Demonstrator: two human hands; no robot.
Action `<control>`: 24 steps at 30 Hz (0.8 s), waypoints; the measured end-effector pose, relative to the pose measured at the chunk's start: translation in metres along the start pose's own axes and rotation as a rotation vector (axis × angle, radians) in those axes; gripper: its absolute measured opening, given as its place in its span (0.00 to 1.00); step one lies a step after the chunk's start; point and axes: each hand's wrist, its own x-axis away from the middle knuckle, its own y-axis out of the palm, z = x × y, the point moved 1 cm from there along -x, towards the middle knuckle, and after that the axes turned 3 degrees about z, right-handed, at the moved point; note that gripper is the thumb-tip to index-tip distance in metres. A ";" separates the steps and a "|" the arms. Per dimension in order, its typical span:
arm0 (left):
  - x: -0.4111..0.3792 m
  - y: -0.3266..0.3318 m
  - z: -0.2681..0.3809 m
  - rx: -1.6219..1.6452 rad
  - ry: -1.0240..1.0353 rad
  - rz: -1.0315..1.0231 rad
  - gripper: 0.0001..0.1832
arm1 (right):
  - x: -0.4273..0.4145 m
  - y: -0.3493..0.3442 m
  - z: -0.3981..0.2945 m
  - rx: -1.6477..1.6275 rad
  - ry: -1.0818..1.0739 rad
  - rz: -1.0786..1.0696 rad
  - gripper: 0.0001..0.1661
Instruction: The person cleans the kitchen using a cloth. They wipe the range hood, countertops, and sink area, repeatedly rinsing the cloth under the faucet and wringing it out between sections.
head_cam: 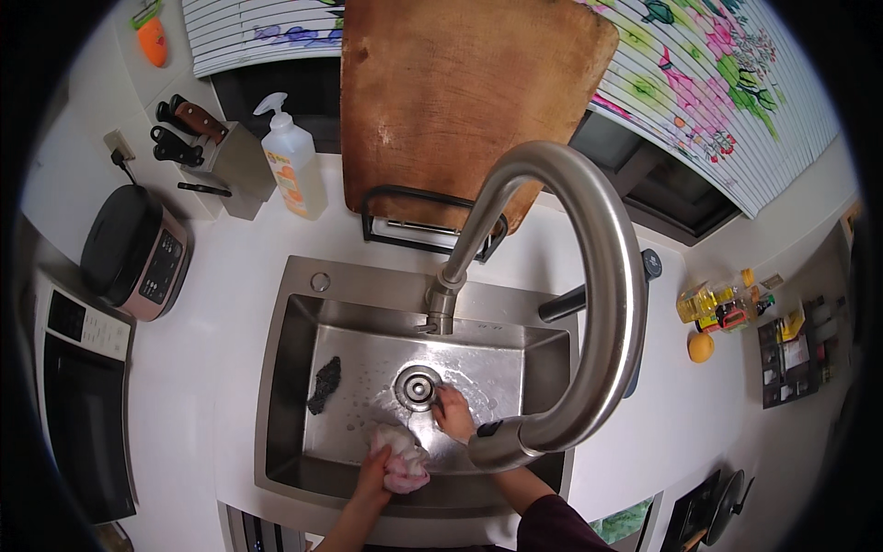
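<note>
My left hand [376, 472] grips a wet, crumpled white-and-pink cloth [402, 459] over the near side of a stainless steel sink [372, 345]. Bare of any visible object, my right hand [453, 412] is down in the basin, its fingertips at the right rim of the round drain strainer [419, 388]. The curved spout of a brushed metal faucet [624, 297] arches above and covers part of my right wrist. A dark mesh scrubber [324, 385] lies on the basin floor at the left. Water drops and a wet sheen mark the steel.
Behind the sink, a large wooden cutting board [462, 103] leans in a black rack [414, 193]. A pump bottle [296, 169] and a knife block [238, 169] stand to its left. A rice cooker [138, 252] and microwave [86, 407] line the left; an orange [701, 347] and oil bottles [697, 302] sit right.
</note>
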 end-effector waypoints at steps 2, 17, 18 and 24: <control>0.004 0.002 0.003 0.026 0.028 0.026 0.17 | 0.001 0.004 0.002 0.128 -0.286 -0.208 0.24; 0.010 -0.028 -0.002 0.065 0.019 0.054 0.17 | -0.007 0.061 -0.035 0.612 -0.219 -0.397 0.29; 0.013 -0.024 0.001 0.055 0.054 0.092 0.17 | -0.009 0.063 -0.053 0.589 -0.150 -0.409 0.28; 0.044 -0.035 0.022 0.249 0.204 0.242 0.19 | -0.054 0.111 -0.163 0.079 -0.157 -0.120 0.25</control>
